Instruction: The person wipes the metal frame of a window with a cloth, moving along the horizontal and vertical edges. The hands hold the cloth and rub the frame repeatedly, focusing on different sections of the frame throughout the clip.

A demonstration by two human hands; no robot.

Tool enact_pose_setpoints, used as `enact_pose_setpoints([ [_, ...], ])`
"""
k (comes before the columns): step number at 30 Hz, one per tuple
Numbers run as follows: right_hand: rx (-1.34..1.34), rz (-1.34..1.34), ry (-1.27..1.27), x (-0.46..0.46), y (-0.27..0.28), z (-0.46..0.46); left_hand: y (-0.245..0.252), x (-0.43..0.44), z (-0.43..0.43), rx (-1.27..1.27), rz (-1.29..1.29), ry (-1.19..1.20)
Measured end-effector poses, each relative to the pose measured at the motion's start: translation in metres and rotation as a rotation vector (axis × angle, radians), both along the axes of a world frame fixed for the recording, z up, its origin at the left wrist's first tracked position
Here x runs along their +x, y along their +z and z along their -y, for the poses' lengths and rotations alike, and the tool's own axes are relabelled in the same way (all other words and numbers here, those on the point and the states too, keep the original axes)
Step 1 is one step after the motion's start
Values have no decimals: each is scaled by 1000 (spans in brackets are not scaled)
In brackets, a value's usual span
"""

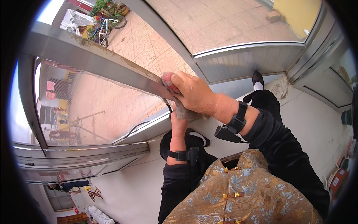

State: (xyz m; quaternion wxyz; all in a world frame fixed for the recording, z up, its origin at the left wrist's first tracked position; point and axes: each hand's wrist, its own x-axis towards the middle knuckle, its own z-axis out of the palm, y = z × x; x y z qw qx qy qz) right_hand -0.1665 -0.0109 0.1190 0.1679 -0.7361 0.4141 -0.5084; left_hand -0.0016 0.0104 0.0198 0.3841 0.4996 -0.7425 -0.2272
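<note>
My right hand [193, 91] grips a grey cloth with a red-pink patch [171, 82]. The cloth wraps over the narrow edge of an aluminium door frame [112, 61], and a fold of it hangs below my palm. Brown grime marks the frame's edge further up. Lower down, my left hand [176, 110] reaches up to the same frame. Its fingers are mostly hidden behind the cloth and the frame, so its grip cannot be made out. A glass pane [92, 103] fills the door beside both hands.
Another glazed metal door panel [249, 60] stands at the upper right. Outside lies a paved yard [151, 47] with a bicycle [105, 29] and plants. Indoors, a folding stool [95, 193] stands on the pale tiled floor [134, 184], near a person [70, 185]. Basins [337, 182] line the right side.
</note>
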Motion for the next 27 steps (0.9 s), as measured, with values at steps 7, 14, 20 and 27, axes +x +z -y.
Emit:
enact_pose_setpoints([
  [7,205,-30,-48,7,-97,-7,-11,5,-5,299,-358,-28],
  [14,406,-52,-57,5,-123,-13,-11,6,-8,410,-429,-5],
  [20,-133,125,-42,6,-9,-4,-14,10,-9,321,-428,34],
  [27,-84,66,-66,9,17,-4,-9,7,-3,253,-291,19],
])
